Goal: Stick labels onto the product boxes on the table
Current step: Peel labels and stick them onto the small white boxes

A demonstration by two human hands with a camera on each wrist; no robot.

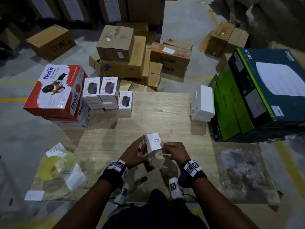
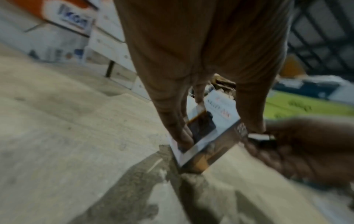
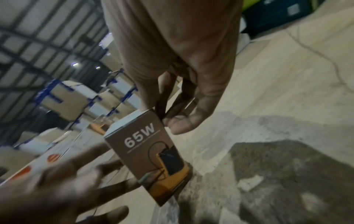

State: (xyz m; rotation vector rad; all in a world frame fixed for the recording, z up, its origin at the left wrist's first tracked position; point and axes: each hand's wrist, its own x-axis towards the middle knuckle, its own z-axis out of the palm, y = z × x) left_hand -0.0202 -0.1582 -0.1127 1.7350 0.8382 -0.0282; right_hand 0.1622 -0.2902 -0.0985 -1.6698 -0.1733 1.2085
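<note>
At the near centre of the wooden table: one small product box, white end face up, printed "DO NOT…IF SEAL…", side panel marked "65W" in the right wrist view. It is held tilted between both hands, just above the tabletop or resting on a lower corner; which, the views do not settle.

Left hand: fingers extended along the box's left face, steadying it; not curled round it, as far as the left wrist view shows.

Right hand: thumb and forefinger pinch the box's upper right corner; remaining fingers loosely bent. Whether a label sits under the fingertips cannot be told.

Stock, far left: stacked Halley boxes, same product, beside two red-and-white Ikon cartons. No added labels discernible on them at this size.

Stock, far right: white boxes against green-and-dark cartons.

Supplies, near left: yellow label roll with loose paper slips.

Progress, by judgement: the box in hand appears mid-handling, either being labelled or checked; the Halley stack seems to await its turn. How many are finished cannot be counted from these views.
</note>
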